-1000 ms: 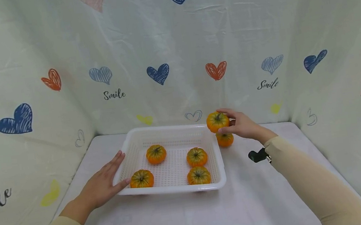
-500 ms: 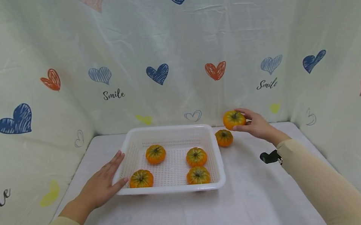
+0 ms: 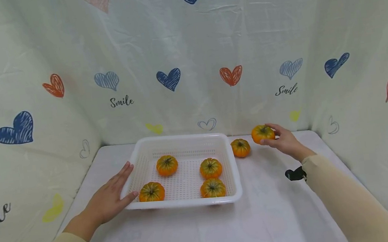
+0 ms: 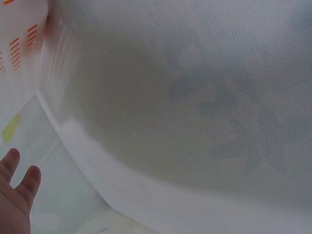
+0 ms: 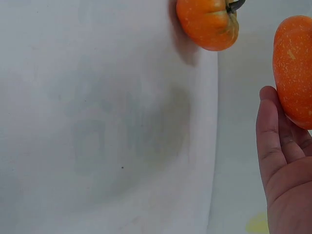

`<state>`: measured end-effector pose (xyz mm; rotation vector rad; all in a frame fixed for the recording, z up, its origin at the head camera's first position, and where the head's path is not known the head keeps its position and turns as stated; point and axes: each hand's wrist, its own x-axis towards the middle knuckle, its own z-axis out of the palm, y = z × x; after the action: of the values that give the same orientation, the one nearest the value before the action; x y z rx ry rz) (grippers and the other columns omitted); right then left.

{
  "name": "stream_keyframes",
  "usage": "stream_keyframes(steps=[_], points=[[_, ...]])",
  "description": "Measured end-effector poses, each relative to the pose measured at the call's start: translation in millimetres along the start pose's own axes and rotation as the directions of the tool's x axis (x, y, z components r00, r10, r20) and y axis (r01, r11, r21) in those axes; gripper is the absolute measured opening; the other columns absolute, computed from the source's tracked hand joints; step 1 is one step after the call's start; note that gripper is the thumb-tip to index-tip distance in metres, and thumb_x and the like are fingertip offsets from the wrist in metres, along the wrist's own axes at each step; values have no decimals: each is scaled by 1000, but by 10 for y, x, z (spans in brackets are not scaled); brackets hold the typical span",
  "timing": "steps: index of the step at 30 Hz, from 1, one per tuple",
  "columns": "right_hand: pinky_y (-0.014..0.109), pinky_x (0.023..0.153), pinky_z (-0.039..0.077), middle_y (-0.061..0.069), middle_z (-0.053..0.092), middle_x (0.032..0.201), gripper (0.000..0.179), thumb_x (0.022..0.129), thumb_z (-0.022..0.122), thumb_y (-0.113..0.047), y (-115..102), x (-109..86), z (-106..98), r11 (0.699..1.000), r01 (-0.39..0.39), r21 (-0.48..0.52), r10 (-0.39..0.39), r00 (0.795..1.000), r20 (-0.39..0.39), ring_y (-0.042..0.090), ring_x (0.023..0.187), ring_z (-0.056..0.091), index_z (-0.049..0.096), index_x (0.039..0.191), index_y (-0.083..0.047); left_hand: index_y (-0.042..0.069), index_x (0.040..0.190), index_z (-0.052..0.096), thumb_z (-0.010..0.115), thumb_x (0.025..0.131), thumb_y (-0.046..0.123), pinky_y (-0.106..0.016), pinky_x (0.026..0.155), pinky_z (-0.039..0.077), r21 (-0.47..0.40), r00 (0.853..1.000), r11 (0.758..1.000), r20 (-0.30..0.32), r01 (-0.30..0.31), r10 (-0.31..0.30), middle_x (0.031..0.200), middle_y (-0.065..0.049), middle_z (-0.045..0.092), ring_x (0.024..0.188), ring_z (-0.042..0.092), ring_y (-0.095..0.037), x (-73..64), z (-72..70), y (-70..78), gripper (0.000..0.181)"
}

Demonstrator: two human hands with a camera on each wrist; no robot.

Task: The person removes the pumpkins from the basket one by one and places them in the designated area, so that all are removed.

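Note:
My right hand (image 3: 286, 142) grips a small orange pumpkin (image 3: 262, 133) from its right side, near the back edge of the table. The right wrist view shows that pumpkin (image 5: 295, 70) against the fingers, with part of it cut off by the frame. A second pumpkin (image 3: 240, 148) sits on the table between the held one and the basket. At the left, my left hand (image 3: 106, 200) rests its straight fingers along the rim of a white plastic basket (image 3: 235, 172). Inside the basket lie several pumpkins, among them one at the back (image 3: 167, 165) and one at the front left (image 3: 151, 192).
A white cloth covers the table (image 3: 209, 233). Behind it and at both sides hangs a pale curtain (image 3: 198, 42) printed with hearts. In the basket's right half two more pumpkins lie close together, one behind (image 3: 211, 168) and one in front (image 3: 212, 188).
My right hand has carried its pumpkin rightward from beside the basket's back right corner, then lowered it toward the table. The left hand and the basket stay where they were.

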<state>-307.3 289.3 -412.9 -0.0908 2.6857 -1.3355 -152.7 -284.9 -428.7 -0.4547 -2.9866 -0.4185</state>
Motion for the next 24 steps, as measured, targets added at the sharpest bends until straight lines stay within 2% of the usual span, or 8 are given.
stream_keyframes(steps=[7,12,16,24], points=[[58,105,41,31,28,151,93,89,76,-41,197,55,73,996,-87,9,87,996,-14,43,120,53,22,159,-15,16,161,15,55,96,55,-64,106,34,0,1000,1000,3,9,-9,165,-11,17,141,33,-43,2,9,-12,85],[54,102,45,35,29,147,92,90,74,-40,310,102,120,995,-101,-19,101,995,-17,42,113,56,21,158,-9,16,161,16,56,96,53,-64,106,34,-1,1000,1000,-3,11,-11,165,-11,17,141,33,-43,-4,15,-10,85],[53,102,45,37,30,146,90,91,71,-40,382,137,174,994,-99,-41,98,995,-11,43,117,51,21,157,-6,16,161,16,56,96,53,-64,106,35,-2,1000,1000,-6,12,-12,165,-11,17,141,33,-43,-8,14,-10,85],[62,109,32,37,26,151,92,90,70,-46,469,185,274,986,-143,-88,142,990,-22,49,131,36,23,157,-6,16,161,14,56,97,52,-64,106,34,3,1000,1000,10,22,-22,166,-10,15,142,32,-42,2,24,-18,85]])
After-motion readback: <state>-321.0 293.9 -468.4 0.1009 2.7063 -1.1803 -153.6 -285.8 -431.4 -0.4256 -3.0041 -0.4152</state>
